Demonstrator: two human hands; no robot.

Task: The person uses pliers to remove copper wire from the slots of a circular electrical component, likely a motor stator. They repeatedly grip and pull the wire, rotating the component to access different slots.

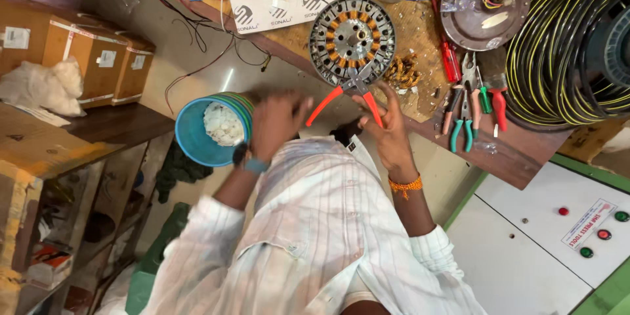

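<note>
The round motor stator (352,41) lies flat near the front edge of the wooden workbench (420,33), with only a thin strip of bare bench between it and the drop. It is grey stamped steel, toothed around the rim, with a ring of copper-coloured windings about a holed hub. Orange-handled pliers (351,95) bite at its near rim, their two handles spread out over the edge. The right hand (387,128) has its fingers curled loosely about one handle. The left hand (275,121) is blurred just beside the other; whether it grips anything I cannot tell. Left of it stands one blue plastic tub (200,132) of white scraps, past the bench edge. To the right the bench is crowded: a row of hand tools (472,102) with red and green grips, then a thick coil of black, yellow-striped cable (564,46).
</note>
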